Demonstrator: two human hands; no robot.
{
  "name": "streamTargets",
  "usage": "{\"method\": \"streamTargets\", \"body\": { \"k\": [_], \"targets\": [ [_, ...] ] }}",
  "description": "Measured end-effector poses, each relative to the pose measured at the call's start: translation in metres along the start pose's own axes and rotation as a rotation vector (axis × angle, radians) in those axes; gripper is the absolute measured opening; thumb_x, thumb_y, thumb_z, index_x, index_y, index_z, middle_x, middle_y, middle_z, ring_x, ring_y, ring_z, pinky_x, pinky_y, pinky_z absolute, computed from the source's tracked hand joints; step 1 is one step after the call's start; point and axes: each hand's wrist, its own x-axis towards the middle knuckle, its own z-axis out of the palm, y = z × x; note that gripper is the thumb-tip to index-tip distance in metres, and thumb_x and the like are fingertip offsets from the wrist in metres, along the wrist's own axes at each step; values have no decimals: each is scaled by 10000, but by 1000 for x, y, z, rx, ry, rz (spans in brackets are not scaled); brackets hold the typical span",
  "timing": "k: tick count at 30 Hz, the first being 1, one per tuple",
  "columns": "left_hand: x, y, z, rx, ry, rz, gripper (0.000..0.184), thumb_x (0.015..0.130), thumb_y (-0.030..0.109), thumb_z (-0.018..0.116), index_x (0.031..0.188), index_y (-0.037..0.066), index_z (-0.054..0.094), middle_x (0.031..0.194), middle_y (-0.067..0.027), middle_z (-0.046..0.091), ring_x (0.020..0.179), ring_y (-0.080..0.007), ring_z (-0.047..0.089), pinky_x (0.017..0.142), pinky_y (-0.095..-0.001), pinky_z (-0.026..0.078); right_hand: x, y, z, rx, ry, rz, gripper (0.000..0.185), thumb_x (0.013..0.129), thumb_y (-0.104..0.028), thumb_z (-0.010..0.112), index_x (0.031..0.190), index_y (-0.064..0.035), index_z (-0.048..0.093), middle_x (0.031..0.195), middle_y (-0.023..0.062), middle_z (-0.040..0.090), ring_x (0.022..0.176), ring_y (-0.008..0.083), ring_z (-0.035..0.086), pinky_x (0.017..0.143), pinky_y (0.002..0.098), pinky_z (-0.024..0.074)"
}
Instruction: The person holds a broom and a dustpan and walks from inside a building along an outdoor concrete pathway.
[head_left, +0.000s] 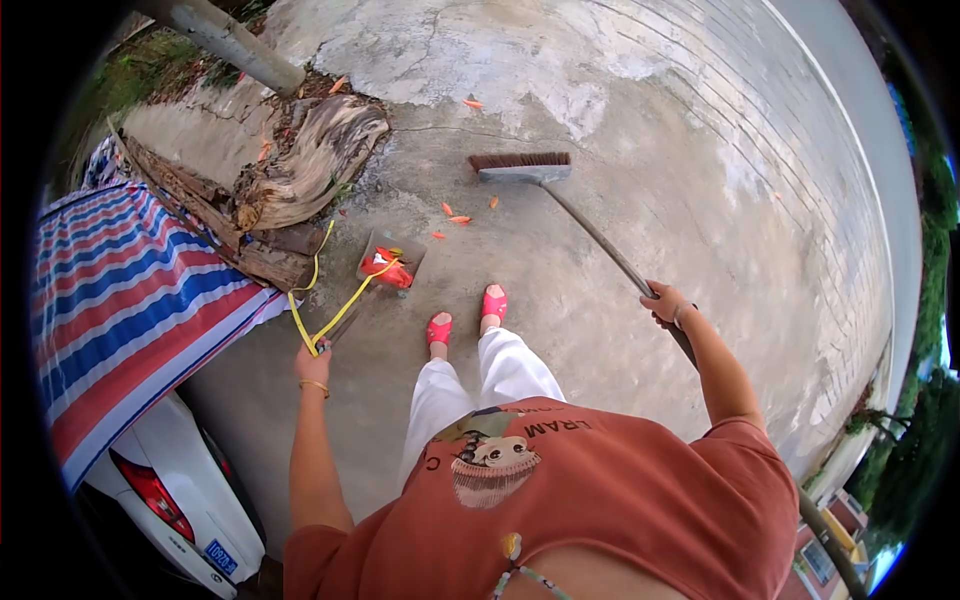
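Observation:
My right hand (665, 303) is wrapped round the long handle of a broom (520, 168), whose head hangs or rests over the concrete ahead of my feet, bristles facing away from me. In my left hand (314, 362) is the handle of a dustpan (408, 262), together with a yellow strap (345, 303). Red and orange bits lie inside the pan, which is left of my feet. Between pan and broom head several orange petals (459, 219) are scattered; another (472, 103) lies farther off, beyond the bristles.
Weathered driftwood (320, 160) and a tree trunk (225, 40) stand at the upper left. A striped tarp (130, 300) and a white car (185, 490) are on my left. Grooved concrete (740, 150) slopes away at the right.

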Motion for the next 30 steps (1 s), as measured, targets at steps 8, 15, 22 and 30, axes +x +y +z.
{"method": "streamTargets", "body": {
  "k": [8,15,22,30],
  "targets": [
    [-8,-20,5,-22,27,-2,278,684,-88,545,954,-30,518,810,-36,585,780,-111,583,706,-217,441,150,-94,-21,-10,86,-72,283,808,-225,542,971,-10,459,544,72,491,399,169,485,353,334,414],
    [-18,-9,4,61,50,-14,234,683,-30,580,913,2,555,793,-26,612,750,-107,591,671,-234,452,198,-196,-12,-248,156,-20,238,797,-221,544,907,-18,485,546,85,515,423,195,516,390,345,441],
    [-34,-10,-7,167,109,-40,215,676,7,588,889,26,564,785,-62,626,730,-165,598,667,-259,453,114,-163,-28,-587,90,-201,289,783,-202,568,996,-25,485,594,104,533,444,192,526,396,331,451],
    [-37,-17,-12,138,87,2,173,685,-17,561,854,22,554,765,-58,619,728,-150,595,671,-258,450,27,-84,-45,-99,-155,-29,456,804,-237,575,1221,-139,420,546,38,470,406,137,471,367,303,422]
  ]
}}
